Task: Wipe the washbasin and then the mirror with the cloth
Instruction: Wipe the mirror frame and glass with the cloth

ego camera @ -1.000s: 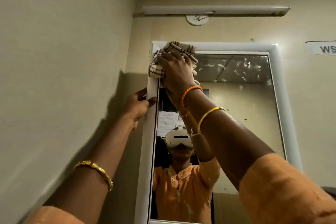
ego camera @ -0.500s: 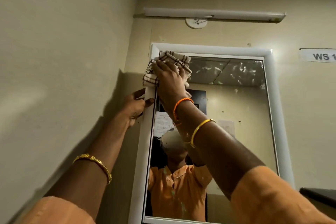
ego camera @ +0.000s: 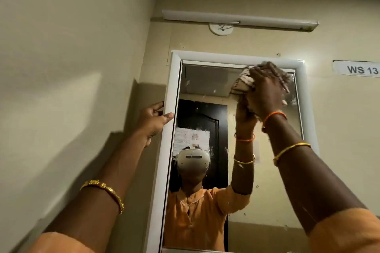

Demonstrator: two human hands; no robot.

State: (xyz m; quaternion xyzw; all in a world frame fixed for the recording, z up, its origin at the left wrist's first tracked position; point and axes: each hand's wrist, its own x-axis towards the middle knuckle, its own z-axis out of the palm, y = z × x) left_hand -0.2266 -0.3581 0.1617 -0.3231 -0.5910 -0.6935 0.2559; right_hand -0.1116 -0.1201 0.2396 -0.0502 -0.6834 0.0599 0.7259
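While our right hand [ego camera: 265, 90] pressed the checked cloth [ego camera: 243, 83] flat against the upper right corner of the mirror [ego camera: 267, 191], its fingers were spread over the bunched fabric, which showed blurred; the cloth touched the glass just below the top of the white frame [ego camera: 236, 56]; our left hand [ego camera: 153, 121] gripped the frame's left edge, thumb pressed on the front face and fingers curled behind it, holding nothing else; we saw specks scattered across the glass; an orange thread [ego camera: 274, 116] circled our right wrist, with a gold bangle [ego camera: 292, 149] lower on that forearm; another gold bangle [ego camera: 104, 192] sat on our left forearm; above the mirror hung a tube light [ego camera: 238, 19]; a label [ego camera: 357, 69] reading WS 13 was stuck on the wall at right; the washbasin lay outside our view.
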